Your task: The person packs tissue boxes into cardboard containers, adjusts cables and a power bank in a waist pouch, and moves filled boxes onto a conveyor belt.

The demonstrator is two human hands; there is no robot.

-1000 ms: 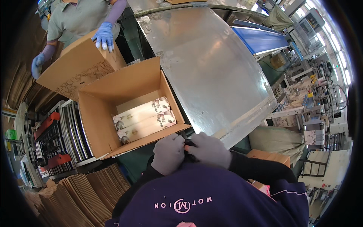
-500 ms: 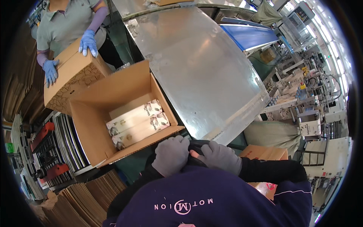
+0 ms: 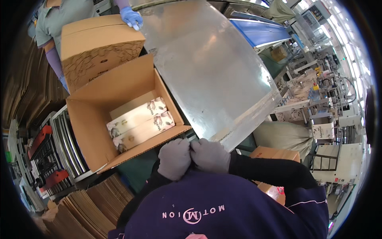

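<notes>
My left hand (image 3: pixel 174 159), in a grey glove, is closed close to my body, just off the near edge of an open cardboard box (image 3: pixel 88 107). Beside it my right hand (image 3: pixel 209 155), gloved alike, is curled shut, and the knuckles of both nearly touch. Whatever the fingers hold is hidden under them. Two long white packs (image 3: pixel 137 115) with a floral print lie side by side on the bottom of the box, toward its right side. Its flaps stand upright or lean outward.
Across from me a co-worker's blue-gloved hand (image 3: pixel 131 18) rests on a closed carton (image 3: pixel 99 40). A metal table (image 3: pixel 215 71) adjoins the box. Rollers (image 3: pixel 71 139) run at left, with stacked flat cardboard (image 3: pixel 95 203) below. A brown carton (image 3: pixel 274 153) sits by my right elbow.
My hands have drawn together, and the black material between them has gone from sight. The co-worker's carton has turned and shifted right, behind the open box. The view has shifted slightly.
</notes>
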